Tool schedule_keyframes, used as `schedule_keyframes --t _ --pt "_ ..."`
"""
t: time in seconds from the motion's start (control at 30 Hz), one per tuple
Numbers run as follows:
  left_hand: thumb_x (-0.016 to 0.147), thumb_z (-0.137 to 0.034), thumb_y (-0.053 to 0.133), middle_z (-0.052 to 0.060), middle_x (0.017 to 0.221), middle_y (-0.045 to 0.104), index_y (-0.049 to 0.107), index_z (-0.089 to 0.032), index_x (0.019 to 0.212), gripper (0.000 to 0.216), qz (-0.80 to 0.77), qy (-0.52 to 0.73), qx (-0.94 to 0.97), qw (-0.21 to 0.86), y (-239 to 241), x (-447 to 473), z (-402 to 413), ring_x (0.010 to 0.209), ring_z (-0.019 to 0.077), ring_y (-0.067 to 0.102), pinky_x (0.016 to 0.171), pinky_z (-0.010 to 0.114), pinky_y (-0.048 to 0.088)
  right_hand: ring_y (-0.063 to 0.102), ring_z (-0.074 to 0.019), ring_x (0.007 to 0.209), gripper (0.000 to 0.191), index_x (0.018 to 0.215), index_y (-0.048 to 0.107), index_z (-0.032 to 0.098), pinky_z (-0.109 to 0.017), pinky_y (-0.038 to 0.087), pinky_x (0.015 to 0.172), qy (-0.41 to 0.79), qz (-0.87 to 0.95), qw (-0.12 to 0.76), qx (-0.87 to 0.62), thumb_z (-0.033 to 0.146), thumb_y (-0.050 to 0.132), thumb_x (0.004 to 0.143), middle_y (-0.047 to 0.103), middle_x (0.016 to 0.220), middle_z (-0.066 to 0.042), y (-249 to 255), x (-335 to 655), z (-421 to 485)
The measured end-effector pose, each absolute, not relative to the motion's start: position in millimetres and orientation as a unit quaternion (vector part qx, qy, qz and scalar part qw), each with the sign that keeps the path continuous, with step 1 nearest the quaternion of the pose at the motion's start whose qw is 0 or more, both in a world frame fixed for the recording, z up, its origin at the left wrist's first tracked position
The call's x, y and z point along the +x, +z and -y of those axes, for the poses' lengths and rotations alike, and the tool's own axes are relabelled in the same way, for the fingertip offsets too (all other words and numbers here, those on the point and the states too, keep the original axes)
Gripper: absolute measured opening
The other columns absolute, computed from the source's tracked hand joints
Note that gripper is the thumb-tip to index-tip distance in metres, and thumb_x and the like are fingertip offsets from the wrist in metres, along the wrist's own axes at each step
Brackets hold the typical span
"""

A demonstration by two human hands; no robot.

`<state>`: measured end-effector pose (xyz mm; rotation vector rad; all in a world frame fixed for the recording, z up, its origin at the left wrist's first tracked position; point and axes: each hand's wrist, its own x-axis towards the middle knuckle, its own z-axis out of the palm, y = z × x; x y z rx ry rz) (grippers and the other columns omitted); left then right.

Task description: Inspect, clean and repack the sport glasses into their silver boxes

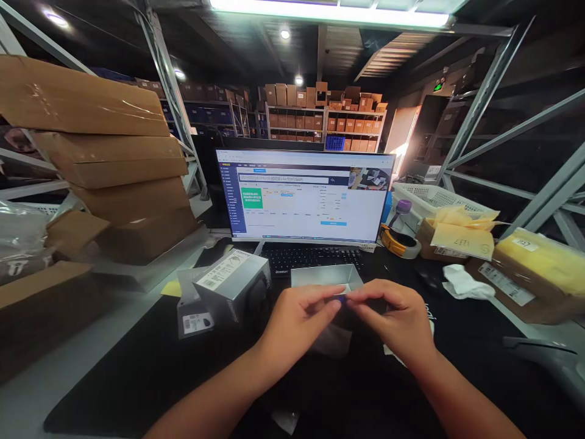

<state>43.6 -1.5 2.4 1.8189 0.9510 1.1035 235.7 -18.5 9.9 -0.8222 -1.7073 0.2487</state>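
My left hand (301, 317) and my right hand (397, 317) meet over the black desk mat, fingertips close together. Pinched between them is a small dark blue piece (342, 299), mostly covered by the fingers and too small to name. Just behind the hands stands an open silver-grey box (320, 276), its inside partly hidden. A clear plastic bag (333, 340) lies on the mat below my fingers. To the left sits a closed silver-grey product box (240, 274) with a white label, beside a clear bag with a barcode label (197, 322).
A monitor (301, 207) stands behind a black keyboard (292, 259). Cardboard boxes (123, 164) are stacked at left. On the right are a tape dispenser (398, 242), a mouse (428, 279), crumpled white tissue (466, 283), a cardboard carton (512, 292) and a grey device (543, 360).
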Motion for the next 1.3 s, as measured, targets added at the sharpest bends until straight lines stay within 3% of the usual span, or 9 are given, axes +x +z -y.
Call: schedule_keyframes --t 0.13,0.4,0.63,0.87,1.0,1.07,1.17,1.23,1.3 --pt "0.085 -0.039 0.068 -0.008 0.055 0.047 0.072 -0.019 0.110 0.032 -0.410 0.425 0.711 0.381 2 42 3 0.053 0.0090 0.045 0.054 0.021 0.037 0.073 -0.0114 0.069 0.017 0.080 0.076 0.023 -0.017 0.057 0.066 0.104 0.731 0.578 -0.348 0.006 0.075 0.077 0.078 0.077 0.002 11 237 19" --pt "0.091 -0.032 0.061 -0.001 0.073 0.067 0.072 -0.017 0.087 0.019 -0.356 0.426 0.713 0.428 6 43 5 0.062 0.0101 0.057 0.056 0.019 0.043 0.072 -0.0110 0.070 0.017 0.082 0.075 0.023 -0.018 0.056 0.067 0.105 0.737 0.572 -0.344 0.006 0.075 0.079 0.078 0.078 0.003 8 240 17" --pt "0.097 -0.026 0.055 0.000 0.108 0.078 0.076 -0.030 0.116 0.028 -0.303 0.407 0.763 0.400 2 41 5 0.104 0.0184 0.071 0.098 0.028 0.051 0.070 -0.0111 0.071 0.016 0.079 0.071 0.022 -0.020 0.054 0.067 0.142 0.735 0.555 -0.362 0.007 0.070 0.083 0.075 0.076 0.004 11 247 18" --pt "0.100 -0.030 0.051 0.000 0.125 0.073 0.067 -0.033 0.131 0.035 -0.291 0.377 0.778 0.409 2 41 5 0.121 0.0187 0.064 0.110 0.030 0.043 0.070 -0.0136 0.069 0.014 0.073 0.068 0.022 -0.023 0.054 0.065 0.165 0.698 0.577 -0.391 0.015 0.073 0.084 0.074 0.073 0.002 11 248 17" --pt "0.097 -0.039 0.055 0.002 0.092 0.075 0.073 -0.022 0.117 0.032 -0.370 0.391 0.743 0.398 1 43 2 0.088 0.0182 0.069 0.079 0.026 0.052 0.070 -0.0163 0.070 0.010 0.074 0.070 0.021 -0.026 0.055 0.066 0.144 0.695 0.577 -0.403 0.018 0.074 0.083 0.073 0.073 0.000 16 260 11" --pt "0.097 -0.042 0.054 0.000 0.073 0.067 0.074 -0.019 0.098 0.031 -0.391 0.395 0.734 0.390 1 44 2 0.067 0.0141 0.059 0.062 0.023 0.045 0.070 -0.0167 0.071 0.002 0.082 0.074 0.021 -0.026 0.057 0.066 0.149 0.725 0.531 -0.413 0.021 0.073 0.084 0.074 0.076 -0.001 20 268 9" --pt "0.096 -0.041 0.054 -0.001 0.068 0.061 0.071 -0.017 0.086 0.031 -0.391 0.400 0.732 0.389 2 46 3 0.062 0.0123 0.052 0.059 0.023 0.039 0.072 -0.0206 0.096 0.020 0.110 0.074 0.026 -0.031 0.060 0.078 0.134 0.786 0.440 -0.414 0.025 0.069 0.090 0.075 0.110 -0.006 24 274 13" --pt "0.096 -0.041 0.055 -0.001 0.071 0.063 0.071 -0.017 0.086 0.030 -0.385 0.399 0.734 0.394 2 47 3 0.064 0.0131 0.053 0.060 0.023 0.040 0.063 -0.0253 0.122 0.033 0.125 0.068 0.029 -0.037 0.059 0.092 0.093 0.818 0.401 -0.401 0.027 0.067 0.092 0.061 0.139 -0.010 23 271 17" --pt "0.096 -0.039 0.054 0.001 0.076 0.067 0.071 -0.017 0.089 0.028 -0.371 0.396 0.740 0.397 2 48 3 0.069 0.0145 0.057 0.065 0.024 0.043 0.060 -0.0264 0.128 0.038 0.129 0.066 0.027 -0.039 0.057 0.097 0.050 0.843 0.379 -0.380 0.028 0.069 0.092 0.056 0.145 -0.011 19 264 21"
